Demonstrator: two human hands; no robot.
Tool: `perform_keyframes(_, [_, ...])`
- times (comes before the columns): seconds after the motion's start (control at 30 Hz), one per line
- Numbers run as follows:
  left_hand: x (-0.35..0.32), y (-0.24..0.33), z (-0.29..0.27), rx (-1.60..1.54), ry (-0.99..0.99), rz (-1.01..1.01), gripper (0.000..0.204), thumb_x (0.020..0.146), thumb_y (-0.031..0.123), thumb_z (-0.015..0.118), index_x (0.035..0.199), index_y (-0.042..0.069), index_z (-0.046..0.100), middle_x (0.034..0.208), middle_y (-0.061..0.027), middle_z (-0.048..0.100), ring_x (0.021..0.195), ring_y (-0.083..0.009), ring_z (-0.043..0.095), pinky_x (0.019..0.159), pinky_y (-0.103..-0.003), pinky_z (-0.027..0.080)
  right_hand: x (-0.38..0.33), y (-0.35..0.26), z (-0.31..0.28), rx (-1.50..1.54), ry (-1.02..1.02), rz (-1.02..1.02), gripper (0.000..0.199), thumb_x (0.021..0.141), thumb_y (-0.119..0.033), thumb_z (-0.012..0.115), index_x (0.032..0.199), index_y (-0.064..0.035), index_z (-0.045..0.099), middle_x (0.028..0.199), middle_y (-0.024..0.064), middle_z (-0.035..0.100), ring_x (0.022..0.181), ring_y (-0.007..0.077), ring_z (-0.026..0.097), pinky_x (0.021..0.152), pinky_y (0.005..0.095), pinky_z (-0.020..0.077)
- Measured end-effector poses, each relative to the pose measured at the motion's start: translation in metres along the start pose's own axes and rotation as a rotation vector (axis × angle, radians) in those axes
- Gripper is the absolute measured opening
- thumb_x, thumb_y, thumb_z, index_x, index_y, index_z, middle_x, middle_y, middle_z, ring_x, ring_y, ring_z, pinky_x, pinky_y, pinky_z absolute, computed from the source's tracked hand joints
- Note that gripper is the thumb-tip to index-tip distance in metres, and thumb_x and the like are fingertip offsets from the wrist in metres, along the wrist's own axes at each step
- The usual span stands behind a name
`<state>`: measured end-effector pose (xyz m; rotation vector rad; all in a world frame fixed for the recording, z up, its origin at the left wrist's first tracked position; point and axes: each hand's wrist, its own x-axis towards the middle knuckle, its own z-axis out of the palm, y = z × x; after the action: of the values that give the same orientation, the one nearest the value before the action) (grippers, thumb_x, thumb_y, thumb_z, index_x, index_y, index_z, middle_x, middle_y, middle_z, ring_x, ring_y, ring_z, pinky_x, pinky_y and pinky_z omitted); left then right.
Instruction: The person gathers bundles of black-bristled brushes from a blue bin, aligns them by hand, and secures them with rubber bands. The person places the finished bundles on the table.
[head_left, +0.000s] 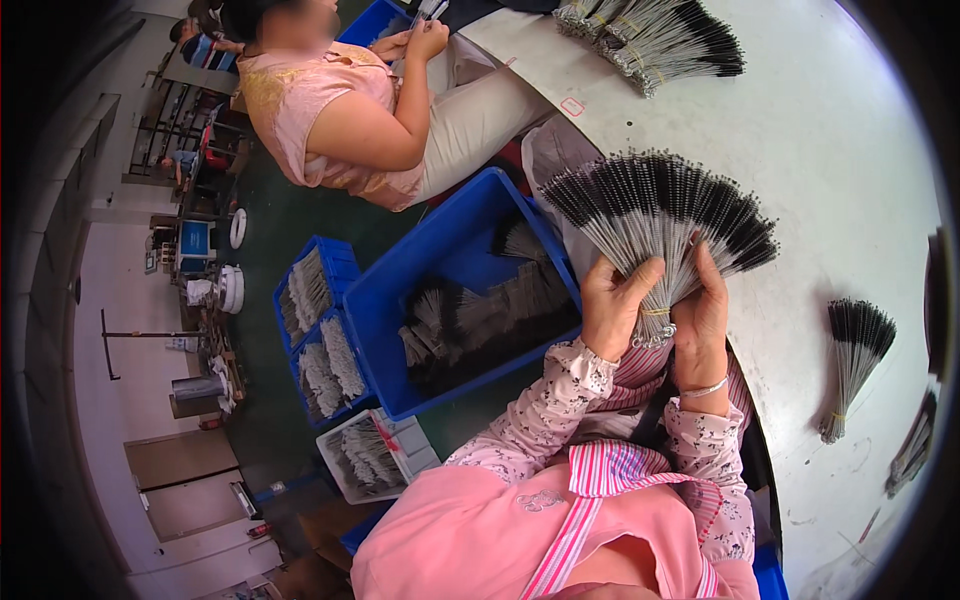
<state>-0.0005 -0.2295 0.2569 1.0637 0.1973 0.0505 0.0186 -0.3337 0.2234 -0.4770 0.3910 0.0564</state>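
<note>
Brushes [655, 215] — a fanned bunch of thin wire stems with black bristle tips — sit clamped between both hands over the white table's [830, 130] edge, left hand [612, 305] and right hand [702, 315] closed around the banded base, beside a blue bin [400, 290].

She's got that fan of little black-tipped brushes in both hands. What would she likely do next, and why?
Probably squeeze the fanned brush bundle closed: both the left hand and right hand grip its banded base, while a tied bundle lies tighter on the white table.
</note>
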Motion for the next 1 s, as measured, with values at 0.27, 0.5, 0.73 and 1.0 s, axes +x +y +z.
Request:
perform_keyframes(0.27, [-0.002, -0.003, 0.009, 0.085, 0.082, 0.013, 0.03, 0.086, 0.01, 0.065, 0.112, 0.001, 0.055, 0.106, -0.0029, 0.06, 0.093, -0.01, 0.054, 0.082, -0.025, 0.044, -0.001, -0.012, -0.004, 0.1, -0.021, 0.055, 0.03, 0.087, -0.019, 0.06, 0.112, -0.002, 0.058, 0.112, 0.008, 0.061, 0.104, 0.0202, 0.057, 0.096, 0.0355, 0.0421])
perform_keyframes(0.5, [-0.001, 0.002, 0.011, 0.075, 0.029, 0.023, 0.028, 0.079, -0.003, 0.066, 0.106, -0.001, 0.057, 0.102, -0.0058, 0.062, 0.088, -0.0124, 0.059, 0.079, -0.026, 0.047, 0.001, -0.002, -0.008, 0.114, 0.003, 0.131, 0.029, 0.087, -0.022, 0.062, 0.109, -0.0037, 0.059, 0.107, 0.0084, 0.063, 0.097, 0.02, 0.06, 0.088, 0.0341, 0.0465])
perform_keyframes(0.73, [-0.001, -0.007, 0.007, 0.179, 0.099, -0.033, 0.016, 0.074, -0.004, 0.07, 0.084, 0.001, 0.058, 0.083, -0.0049, 0.062, 0.072, -0.0109, 0.057, 0.065, -0.024, 0.046, -0.004, -0.001, -0.007, 0.146, 0.035, 0.135, 0.027, 0.087, -0.021, 0.061, 0.106, -0.0016, 0.058, 0.104, 0.0096, 0.064, 0.094, 0.0214, 0.061, 0.086, 0.0349, 0.0479])
perform_keyframes(1.0, [0.002, -0.003, 0.014, -0.032, 0.023, -0.066, 0.03, 0.077, -0.006, 0.067, 0.104, 0.002, 0.057, 0.098, -0.0055, 0.062, 0.083, -0.0123, 0.061, 0.075, -0.026, 0.05, -0.002, 0.0, -0.012, 0.094, 0.01, 0.127, 0.029, 0.088, -0.021, 0.059, 0.109, -0.0016, 0.059, 0.106, 0.0098, 0.064, 0.096, 0.0218, 0.062, 0.087, 0.0347, 0.0484])
